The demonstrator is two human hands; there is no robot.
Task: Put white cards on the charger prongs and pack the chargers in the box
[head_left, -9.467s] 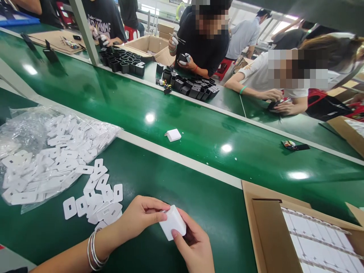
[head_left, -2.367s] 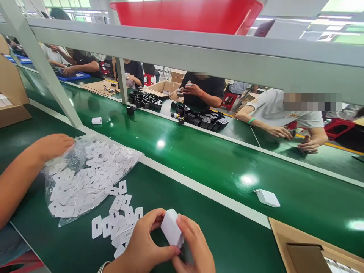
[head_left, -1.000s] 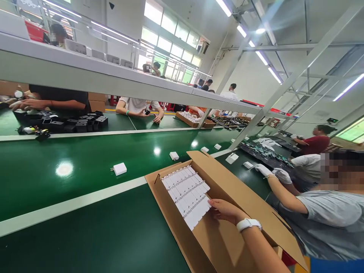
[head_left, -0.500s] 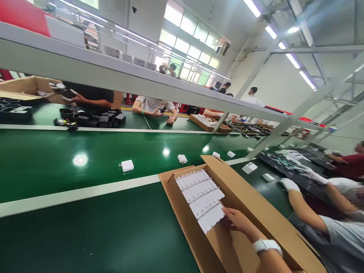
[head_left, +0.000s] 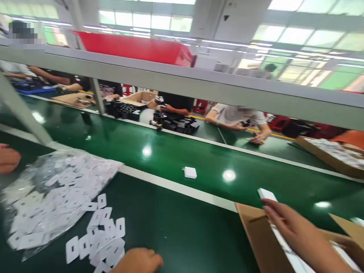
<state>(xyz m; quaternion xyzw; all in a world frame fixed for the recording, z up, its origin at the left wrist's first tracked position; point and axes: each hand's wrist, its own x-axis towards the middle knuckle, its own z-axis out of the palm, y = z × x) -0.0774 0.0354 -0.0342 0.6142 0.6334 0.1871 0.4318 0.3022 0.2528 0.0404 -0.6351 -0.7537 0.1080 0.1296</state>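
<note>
Carton (head_left: 253, 237) at lower right on the green desk (head_left: 182, 231), one flap raised, white strips (head_left: 284, 246) inside. Right hand (head_left: 301, 231) lies open above the strips, fingers extended, grasping nothing visible; a white block (head_left: 266, 194) sits just beyond its fingertips (head_left: 269, 207). Left hand (head_left: 138, 261), cut off by the lower frame edge, lies beside loose white plates (head_left: 105, 237); its grip cannot be told. Farther left, a plastic bag (head_left: 17, 193) of plates lies near a co-worker's hand (head_left: 8, 158). A white charger (head_left: 190, 172) lies on the belt beyond.

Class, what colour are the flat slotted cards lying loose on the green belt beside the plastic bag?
White cards, seen most clearly in the head view.
</note>
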